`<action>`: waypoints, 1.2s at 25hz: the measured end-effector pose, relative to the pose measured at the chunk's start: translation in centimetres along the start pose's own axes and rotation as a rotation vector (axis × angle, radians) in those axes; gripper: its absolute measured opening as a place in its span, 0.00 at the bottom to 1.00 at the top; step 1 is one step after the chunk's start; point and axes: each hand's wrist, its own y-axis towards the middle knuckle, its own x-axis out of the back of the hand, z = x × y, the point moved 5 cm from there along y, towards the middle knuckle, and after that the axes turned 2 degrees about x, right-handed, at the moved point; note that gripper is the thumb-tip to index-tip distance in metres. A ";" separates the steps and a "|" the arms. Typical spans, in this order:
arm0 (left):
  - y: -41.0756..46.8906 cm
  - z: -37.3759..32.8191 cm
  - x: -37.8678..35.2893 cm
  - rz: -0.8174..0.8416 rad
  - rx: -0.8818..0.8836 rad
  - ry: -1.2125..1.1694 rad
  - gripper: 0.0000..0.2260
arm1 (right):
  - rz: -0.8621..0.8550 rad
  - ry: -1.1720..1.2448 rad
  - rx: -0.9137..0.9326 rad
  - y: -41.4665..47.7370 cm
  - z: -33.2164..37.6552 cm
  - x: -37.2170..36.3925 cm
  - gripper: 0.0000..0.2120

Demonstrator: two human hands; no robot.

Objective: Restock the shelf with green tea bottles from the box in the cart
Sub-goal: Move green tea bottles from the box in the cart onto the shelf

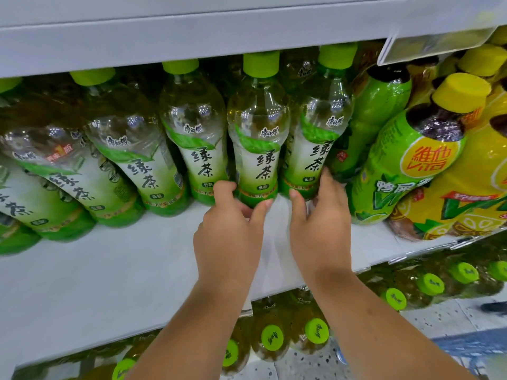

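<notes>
Two bare hands reach onto a white shelf point(109, 270) where green tea bottles stand in a row. The left hand point(229, 231) curls around the base of the middle green tea bottle point(258, 149), thumb pressed on its left side, index finger hooked across the front and the other fingers tucked underneath. The right hand point(319, 226) grips the base of the neighbouring green tea bottle point(315, 138) to the right, thumb on the front of the label and fingers wrapped round its far side, where they touch a green-wrapped bottle point(375, 119) just beside it. Both held bottles stand upright on the shelf, touching each other. To the left, more green tea bottles point(131, 165) fill the row, appearing to lean with the wide lens. Crowding the right end are yellow-capped lemon tea bottles point(452, 165) in green and yellow wrap. The underside of the upper shelf point(137, 45) hangs low over the caps, with a clear price-tag holder point(433, 45) at its edge. Below the shelf lip, green caps point(317, 330) of bottles on the lower level show. Neither box nor cart is in view.
</notes>
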 end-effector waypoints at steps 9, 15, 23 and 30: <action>-0.8 0.1 -0.4 -0.056 -0.210 0.080 0.06 | -0.085 0.056 -0.019 -0.5 0.4 0.6 0.10; -0.4 0.5 -0.9 -0.015 -0.186 0.066 0.04 | -0.082 -0.031 0.006 -0.2 0.0 0.3 0.07; -0.2 0.8 -1.3 0.061 -0.138 0.115 0.11 | -0.012 -0.119 0.026 0.2 0.1 -0.1 0.12; -0.3 0.6 -1.3 0.090 -0.148 0.141 0.13 | -0.007 -0.146 0.024 0.4 0.2 -0.1 0.12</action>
